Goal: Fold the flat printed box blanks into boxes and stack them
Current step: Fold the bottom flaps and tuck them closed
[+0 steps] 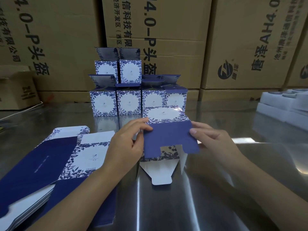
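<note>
The half-folded box (168,135) is in the middle of the view, held just above the steel table (216,189), near the person. Its dark blue flap (166,139) faces the camera and has a notch cut in the lower edge. Its white tuck flap (160,172) hangs down toward the table. The panel with the white field and blue leaf print points away from the person.

The left hand (126,144) grasps the left side of the box; the thumb lies on the left edge of the blue flap and the fingers are curled around the side. The right hand (211,139) pinches the right edge of the same flap, with the thumb on top and the other fingers behind.

To the left, touching the left forearm, a stack of flat blanks (58,160) lies on the table, printed side up. Behind the held box stand the finished boxes (128,102), four in a row with their top flaps open, and two more boxes (130,70) stand on the left part of this row.

At the far right edge of the table are white foam trays (283,107). Large brown cartons (241,39) with black print fill the background, and a smaller carton (16,90) stands at the left.
</note>
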Action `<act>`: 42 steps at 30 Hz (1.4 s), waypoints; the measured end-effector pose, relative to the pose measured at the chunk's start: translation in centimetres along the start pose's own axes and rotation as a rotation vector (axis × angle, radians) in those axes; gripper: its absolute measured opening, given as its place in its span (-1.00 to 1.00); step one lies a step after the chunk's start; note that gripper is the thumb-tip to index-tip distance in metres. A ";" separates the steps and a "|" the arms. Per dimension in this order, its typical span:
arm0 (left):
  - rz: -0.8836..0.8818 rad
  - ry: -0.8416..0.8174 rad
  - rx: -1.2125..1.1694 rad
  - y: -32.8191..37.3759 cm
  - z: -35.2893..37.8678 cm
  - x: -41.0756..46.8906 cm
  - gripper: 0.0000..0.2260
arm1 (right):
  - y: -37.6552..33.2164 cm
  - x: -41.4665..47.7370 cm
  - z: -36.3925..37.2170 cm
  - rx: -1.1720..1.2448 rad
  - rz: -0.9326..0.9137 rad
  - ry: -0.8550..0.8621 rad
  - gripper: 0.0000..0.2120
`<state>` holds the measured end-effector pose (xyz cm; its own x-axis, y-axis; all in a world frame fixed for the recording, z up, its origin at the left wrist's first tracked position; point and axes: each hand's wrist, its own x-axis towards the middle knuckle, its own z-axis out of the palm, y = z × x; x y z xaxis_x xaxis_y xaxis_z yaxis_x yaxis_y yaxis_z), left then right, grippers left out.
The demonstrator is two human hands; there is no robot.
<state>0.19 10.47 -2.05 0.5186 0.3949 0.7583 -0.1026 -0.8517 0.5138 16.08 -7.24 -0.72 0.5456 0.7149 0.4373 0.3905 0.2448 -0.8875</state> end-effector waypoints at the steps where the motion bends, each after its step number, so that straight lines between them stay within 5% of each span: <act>1: 0.002 0.007 -0.003 -0.1 0.0 0.0 -0.67 | 0.0 -0.1 -0.3 -0.151 -0.056 -0.011 -0.81; 5: 0.041 0.023 -0.026 -0.1 -0.2 0.2 -0.66 | 0.3 -0.1 -1.5 -0.650 -0.260 -0.006 -0.82; 11: 0.028 -0.019 0.002 -0.2 0.1 0.1 -0.72 | 0.6 0.1 -1.3 -0.696 -0.405 0.078 -0.93; 18: -0.028 -0.067 0.022 0.4 -0.3 -0.1 -0.74 | 0.4 0.0 -1.6 -0.948 -0.426 0.115 -0.80; 24: 0.010 -0.159 0.170 0.5 -0.1 0.1 -0.53 | 0.1 0.0 -1.4 -0.983 -0.498 0.161 -0.78; 42: 0.054 -0.091 -0.044 1.7 -0.2 0.1 -0.79 | -0.2 0.0 -1.0 -1.064 -0.841 0.277 -0.60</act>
<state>-0.09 9.10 -0.98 0.5861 0.3146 0.7467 -0.1684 -0.8542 0.4920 16.74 -7.95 -0.37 -0.0550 0.4203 0.9057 0.9761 -0.1685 0.1374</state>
